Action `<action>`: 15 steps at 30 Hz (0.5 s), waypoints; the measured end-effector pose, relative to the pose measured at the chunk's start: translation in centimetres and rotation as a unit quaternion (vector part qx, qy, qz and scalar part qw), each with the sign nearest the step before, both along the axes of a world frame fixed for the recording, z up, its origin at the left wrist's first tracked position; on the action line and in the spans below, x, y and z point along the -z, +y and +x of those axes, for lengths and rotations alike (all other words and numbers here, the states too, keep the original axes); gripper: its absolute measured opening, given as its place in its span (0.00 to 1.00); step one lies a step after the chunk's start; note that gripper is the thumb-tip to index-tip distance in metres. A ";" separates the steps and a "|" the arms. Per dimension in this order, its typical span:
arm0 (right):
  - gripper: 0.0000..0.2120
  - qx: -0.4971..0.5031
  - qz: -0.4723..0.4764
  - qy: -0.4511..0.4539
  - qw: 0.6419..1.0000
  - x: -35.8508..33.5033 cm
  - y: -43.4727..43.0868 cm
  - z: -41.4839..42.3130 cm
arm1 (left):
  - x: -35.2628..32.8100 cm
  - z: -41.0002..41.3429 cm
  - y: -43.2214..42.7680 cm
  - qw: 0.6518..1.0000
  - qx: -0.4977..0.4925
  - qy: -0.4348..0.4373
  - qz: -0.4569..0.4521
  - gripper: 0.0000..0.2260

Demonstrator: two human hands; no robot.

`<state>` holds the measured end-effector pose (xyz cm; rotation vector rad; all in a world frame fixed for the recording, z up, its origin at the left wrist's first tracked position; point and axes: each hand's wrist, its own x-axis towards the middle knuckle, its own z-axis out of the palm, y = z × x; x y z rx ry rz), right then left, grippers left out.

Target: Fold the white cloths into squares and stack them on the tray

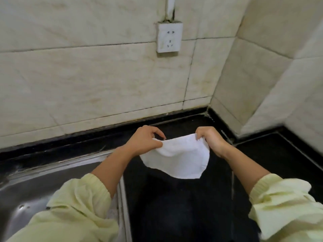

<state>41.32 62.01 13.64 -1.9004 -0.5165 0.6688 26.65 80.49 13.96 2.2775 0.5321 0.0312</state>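
Cloth (181, 158) hangs above black countertop (174, 206), probably beside sink (26, 198).

Bare black counter (174, 206) below; sink rim (122, 198) leftward.

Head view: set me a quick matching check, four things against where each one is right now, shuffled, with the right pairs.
Things:
1. white cloth
2. wall socket
3. steel basin
4. black countertop

Places:
A. on the tiled wall, upper middle
B. lower left, partly under the left sleeve
C. pinched by the left hand and right hand, hanging between them
D. in the wall corner, below the cloth

Pairs: 1-C, 2-A, 3-B, 4-D.
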 end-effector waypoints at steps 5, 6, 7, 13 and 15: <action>0.08 0.081 -0.034 -0.019 0.996 -0.5 -11.2 3.8 | 0.1 5.4 -7.1 0.995 0.097 0.026 0.011 0.09; 0.05 0.106 -0.033 -0.015 0.994 -0.3 -13.6 4.5 | 0.4 6.5 -8.6 0.993 0.112 0.028 0.023 0.09; 0.04 0.129 -0.032 -0.013 0.991 0.0 -16.2 5.3 | 0.7 7.7 -10.3 0.991 0.123 0.028 0.038 0.09; 0.02 0.204 -0.011 -0.010 0.979 0.8 -25.9 8.3 | 2.1 12.7 -17.5 0.993 0.081 -0.046 0.066 0.06; 0.02 0.229 0.005 -0.014 0.973 0.7 -28.5 9.1 | 2.0 14.2 -20.0 0.993 0.064 -0.082 0.049 0.06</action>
